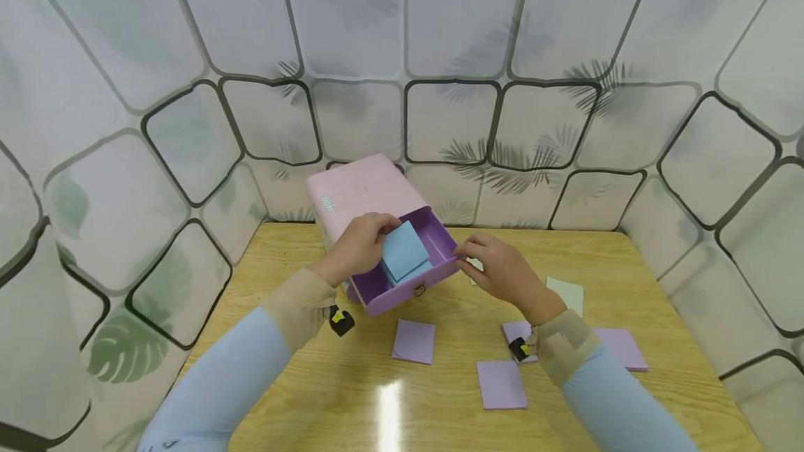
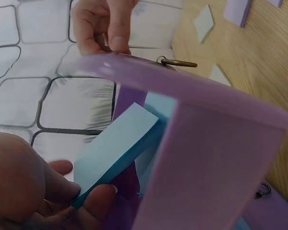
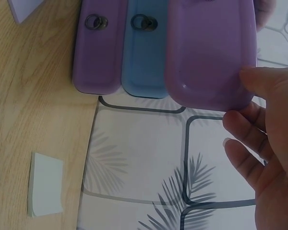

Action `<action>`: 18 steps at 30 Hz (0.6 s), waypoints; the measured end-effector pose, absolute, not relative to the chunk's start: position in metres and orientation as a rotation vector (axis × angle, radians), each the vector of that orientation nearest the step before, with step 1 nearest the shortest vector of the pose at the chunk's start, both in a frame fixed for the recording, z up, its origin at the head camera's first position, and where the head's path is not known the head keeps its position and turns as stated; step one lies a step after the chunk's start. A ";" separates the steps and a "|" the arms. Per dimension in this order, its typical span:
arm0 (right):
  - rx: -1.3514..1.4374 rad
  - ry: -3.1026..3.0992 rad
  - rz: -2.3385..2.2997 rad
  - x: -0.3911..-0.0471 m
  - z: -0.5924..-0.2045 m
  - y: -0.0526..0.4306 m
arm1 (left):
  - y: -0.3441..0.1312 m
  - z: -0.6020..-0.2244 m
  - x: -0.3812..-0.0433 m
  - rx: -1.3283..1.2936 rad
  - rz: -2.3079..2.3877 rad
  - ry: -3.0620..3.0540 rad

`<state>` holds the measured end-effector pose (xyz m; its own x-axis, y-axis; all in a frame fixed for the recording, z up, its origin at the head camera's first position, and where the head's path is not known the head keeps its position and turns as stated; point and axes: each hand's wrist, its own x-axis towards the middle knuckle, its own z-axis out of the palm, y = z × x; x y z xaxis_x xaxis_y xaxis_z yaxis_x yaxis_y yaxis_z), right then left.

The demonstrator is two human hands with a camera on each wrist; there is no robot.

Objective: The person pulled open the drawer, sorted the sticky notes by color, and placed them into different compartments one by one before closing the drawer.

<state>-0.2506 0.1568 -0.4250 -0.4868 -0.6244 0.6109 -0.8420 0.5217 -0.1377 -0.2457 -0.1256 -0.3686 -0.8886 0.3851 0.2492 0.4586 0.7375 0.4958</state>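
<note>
A pink drawer box [image 1: 367, 190] stands at the back of the table, its purple top drawer [image 1: 392, 298] pulled out. My left hand [image 1: 361, 246] reaches over the drawer's side and pinches a blue pad of paper squares [image 1: 407, 248] between thumb and fingers. In the left wrist view this pad [image 2: 117, 143] is tilted inside the drawer, with more blue paper [image 2: 161, 103] beyond it. My right hand [image 1: 499, 267] pinches the drawer's front right corner. From the right wrist, the thumb lies on the purple drawer front [image 3: 211, 52] with fingers behind its edge.
Below the open drawer are a blue drawer front [image 3: 144, 62] and another purple one [image 3: 98, 62], both with ring pulls. Purple paper pads [image 1: 414, 342] lie on the wooden table in front and to the right, near a pale green pad [image 1: 567, 294]. Patterned cloth walls [image 1: 452, 121] enclose the table.
</note>
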 end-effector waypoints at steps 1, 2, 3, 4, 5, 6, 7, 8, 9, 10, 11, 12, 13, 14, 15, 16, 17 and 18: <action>1.193 -2.269 0.586 -0.251 -0.425 0.157 | -0.125 -0.369 -0.246 -0.686 -0.835 -2.814; 1.194 -2.266 0.586 -0.251 -0.425 0.157 | -0.124 -0.369 -0.247 -0.689 -0.809 -2.824; 1.194 -2.265 0.588 -0.251 -0.425 0.157 | -0.124 -0.369 -0.247 -0.691 -0.773 -2.836; 1.196 -2.264 0.593 -0.251 -0.425 0.157 | -0.123 -0.370 -0.247 -0.693 -0.727 -2.847; 1.194 -2.266 0.596 -0.251 -0.425 0.157 | -0.122 -0.370 -0.246 -0.696 -0.679 -2.855; 1.194 -2.265 0.599 -0.251 -0.426 0.157 | -0.122 -0.371 -0.246 -0.697 -0.635 -2.862; 1.193 -2.264 0.599 -0.251 -0.425 0.157 | -0.121 -0.371 -0.246 -0.696 -0.591 -2.872; 1.194 -2.262 0.601 -0.251 -0.425 0.156 | -0.120 -0.372 -0.245 -0.691 -0.556 -2.883; 1.192 -2.261 0.602 -0.251 -0.425 0.156 | -0.119 -0.373 -0.245 -0.683 -0.530 -2.893; 1.192 -2.260 0.602 -0.251 -0.426 0.156 | -0.119 -0.373 -0.244 -0.678 -0.509 -2.902; 1.192 -2.257 0.602 -0.250 -0.425 0.156 | -0.118 -0.374 -0.244 -0.672 -0.492 -2.914; 1.193 -2.254 0.603 -0.250 -0.425 0.156 | -0.118 -0.376 -0.244 -0.673 -0.473 -2.921; 1.194 -2.251 0.602 -0.250 -0.426 0.156 | -0.118 -0.377 -0.243 -0.681 -0.451 -2.922; 1.195 -2.248 0.602 -0.251 -0.426 0.156 | -0.118 -0.378 -0.243 -0.690 -0.430 -2.923; 1.196 -2.246 0.601 -0.250 -0.425 0.156 | -0.117 -0.379 -0.242 -0.700 -0.416 -2.920; 1.196 -2.245 0.601 -0.250 -0.425 0.156 | -0.117 -0.380 -0.242 -0.715 -0.399 -2.915; 1.197 -2.243 0.601 -0.249 -0.425 0.156 | -0.117 -0.381 -0.241 -0.728 -0.381 -2.909; 1.196 -2.242 0.599 -0.249 -0.425 0.156 | -0.116 -0.382 -0.241 -0.742 -0.368 -2.899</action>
